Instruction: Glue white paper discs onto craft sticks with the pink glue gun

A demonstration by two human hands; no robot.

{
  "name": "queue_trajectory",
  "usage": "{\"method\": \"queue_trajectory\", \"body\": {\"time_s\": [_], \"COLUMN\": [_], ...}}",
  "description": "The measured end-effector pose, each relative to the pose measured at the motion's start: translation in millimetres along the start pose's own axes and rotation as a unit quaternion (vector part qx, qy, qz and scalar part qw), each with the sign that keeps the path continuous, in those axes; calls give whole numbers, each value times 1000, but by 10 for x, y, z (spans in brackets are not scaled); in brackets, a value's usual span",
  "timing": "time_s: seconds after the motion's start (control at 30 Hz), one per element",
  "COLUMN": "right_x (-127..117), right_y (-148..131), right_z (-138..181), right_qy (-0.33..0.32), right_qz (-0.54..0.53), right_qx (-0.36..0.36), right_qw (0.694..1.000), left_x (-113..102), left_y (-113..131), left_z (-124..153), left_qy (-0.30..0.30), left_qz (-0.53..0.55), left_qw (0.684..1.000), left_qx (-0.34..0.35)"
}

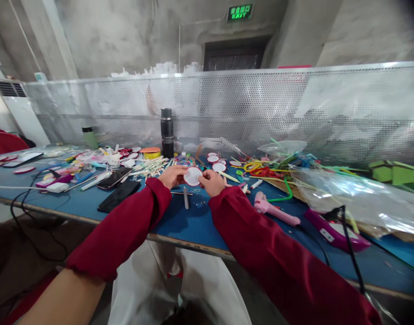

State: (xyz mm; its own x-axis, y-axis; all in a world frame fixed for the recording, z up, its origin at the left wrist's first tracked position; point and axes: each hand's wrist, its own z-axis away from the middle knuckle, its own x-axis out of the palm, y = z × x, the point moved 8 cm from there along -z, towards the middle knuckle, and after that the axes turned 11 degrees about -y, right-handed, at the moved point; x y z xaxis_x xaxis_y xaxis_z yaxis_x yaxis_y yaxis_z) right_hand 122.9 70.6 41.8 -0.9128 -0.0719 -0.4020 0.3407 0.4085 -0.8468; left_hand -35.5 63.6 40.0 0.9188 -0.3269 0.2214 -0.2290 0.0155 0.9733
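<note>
Between my two hands is a white round disc with a red rim, held just above the blue table. My left hand pinches its left edge, and my right hand grips the right edge with thumb and fingers. Below the disc a grey pen-like stick lies on the table. More red-rimmed white discs lie just behind my right hand. To the right rests a pink glue gun.
A black bottle stands behind my left hand. Two dark phones and a bundle of small sticks lie left. Right are colourful pipe cleaners, a clear plastic bag and a purple power strip with cables. A perforated metal screen closes the back.
</note>
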Motion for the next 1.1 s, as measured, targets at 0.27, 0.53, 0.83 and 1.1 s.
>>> {"method": "queue_trajectory", "body": {"time_s": [0.27,0.53,0.83,1.1], "right_x": [5,21,46,38], "right_y": [-6,74,66,27], "right_z": [16,-11,-9,9], "right_qy": [-4,-9,-17,-14], "right_qz": [8,-36,-71,-59], "right_qx": [9,12,12,18], "right_qw": [1000,999,997,998], "left_x": [7,-6,10,12], "left_y": [-34,-76,-63,-37], "left_z": [-23,-69,-55,-30], "left_qy": [-4,-20,-17,-12], "left_qz": [-3,0,11,17], "left_qw": [1000,1000,1000,1000], "left_qx": [-3,-2,-3,0]}}
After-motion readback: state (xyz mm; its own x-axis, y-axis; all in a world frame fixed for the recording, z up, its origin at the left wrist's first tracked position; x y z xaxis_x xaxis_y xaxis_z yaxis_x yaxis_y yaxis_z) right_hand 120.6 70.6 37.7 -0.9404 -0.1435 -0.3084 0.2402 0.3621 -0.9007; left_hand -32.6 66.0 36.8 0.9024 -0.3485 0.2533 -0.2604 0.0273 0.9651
